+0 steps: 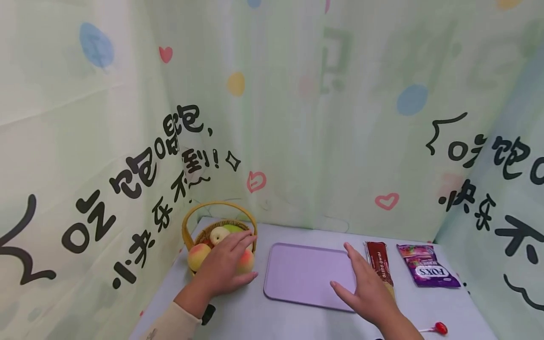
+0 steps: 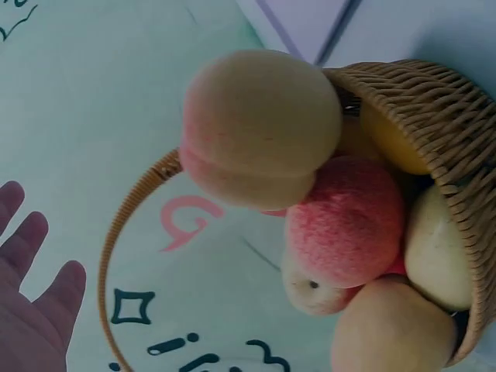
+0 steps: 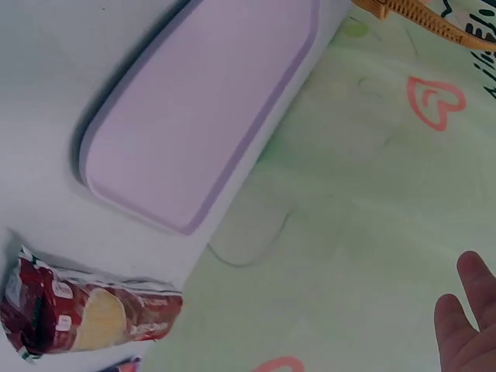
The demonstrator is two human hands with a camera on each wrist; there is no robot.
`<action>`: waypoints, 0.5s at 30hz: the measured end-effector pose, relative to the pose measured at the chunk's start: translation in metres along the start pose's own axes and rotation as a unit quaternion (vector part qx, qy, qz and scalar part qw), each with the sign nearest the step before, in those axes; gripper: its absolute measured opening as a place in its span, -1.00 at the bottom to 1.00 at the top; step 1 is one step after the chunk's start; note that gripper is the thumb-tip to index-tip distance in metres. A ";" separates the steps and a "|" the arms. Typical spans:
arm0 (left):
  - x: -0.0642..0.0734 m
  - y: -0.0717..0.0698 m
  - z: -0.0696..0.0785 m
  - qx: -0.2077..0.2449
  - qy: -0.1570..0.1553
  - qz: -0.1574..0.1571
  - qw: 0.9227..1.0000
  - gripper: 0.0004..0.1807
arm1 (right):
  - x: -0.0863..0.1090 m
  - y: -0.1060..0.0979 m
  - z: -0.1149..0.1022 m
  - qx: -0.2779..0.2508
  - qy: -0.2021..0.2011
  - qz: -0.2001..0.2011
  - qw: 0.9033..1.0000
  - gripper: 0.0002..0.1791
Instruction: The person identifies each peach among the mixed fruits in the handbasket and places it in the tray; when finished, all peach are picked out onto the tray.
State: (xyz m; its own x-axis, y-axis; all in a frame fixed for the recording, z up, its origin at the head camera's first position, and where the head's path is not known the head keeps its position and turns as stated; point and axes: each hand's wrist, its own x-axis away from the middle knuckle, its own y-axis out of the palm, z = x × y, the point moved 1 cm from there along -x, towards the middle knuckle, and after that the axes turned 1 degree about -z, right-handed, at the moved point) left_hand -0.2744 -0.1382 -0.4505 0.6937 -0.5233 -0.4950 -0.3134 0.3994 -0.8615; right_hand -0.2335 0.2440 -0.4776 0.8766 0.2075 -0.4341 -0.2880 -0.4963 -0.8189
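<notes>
My left hand (image 1: pixel 225 264) hovers at the front of a wicker basket (image 2: pixel 426 101) of fruit, its fingers extended and holding nothing. Heaped in the basket are a large yellow-pink peach (image 2: pixel 263 128), a redder peach (image 2: pixel 346 221) and several other fruits. In the head view the hand hides part of them. Over the right edge of a flat lilac tray (image 1: pixel 308 274) is my right hand (image 1: pixel 369 290), fingers spread and palm bare. A red-brown snack packet (image 1: pixel 379 259) lies just beyond that hand, partly covered by it.
A purple FOX'S candy bag (image 1: pixel 429 269) lies at the table's right. Near the front right is a red lollipop (image 1: pixel 440 328). Some small black object (image 1: pixel 208 314) shows beside the left wrist. Printed curtains (image 1: pixel 276 118) enclose the white table at the back and sides.
</notes>
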 end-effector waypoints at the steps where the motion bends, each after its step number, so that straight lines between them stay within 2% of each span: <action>1: 0.000 0.001 -0.002 0.002 -0.006 -0.004 1.000 -0.08 | 0.000 0.003 0.002 -0.007 0.008 -0.002 1.000 0.12; 9: 0.003 0.010 -0.009 0.026 -0.047 -0.023 0.998 -0.11 | 0.004 0.017 0.015 -0.033 0.066 -0.025 0.997 0.14; 15: 0.004 0.017 -0.016 0.034 -0.066 -0.031 0.997 -0.11 | 0.003 0.025 0.027 -0.051 0.112 -0.042 0.991 0.13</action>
State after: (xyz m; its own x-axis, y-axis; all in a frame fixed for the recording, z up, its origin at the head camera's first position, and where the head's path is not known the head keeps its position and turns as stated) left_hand -0.2875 -0.1460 -0.4692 0.7912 -0.4469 -0.4176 -0.2252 0.4219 -0.8782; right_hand -0.2482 0.2545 -0.5095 0.9630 0.0647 -0.2615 -0.1795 -0.5697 -0.8020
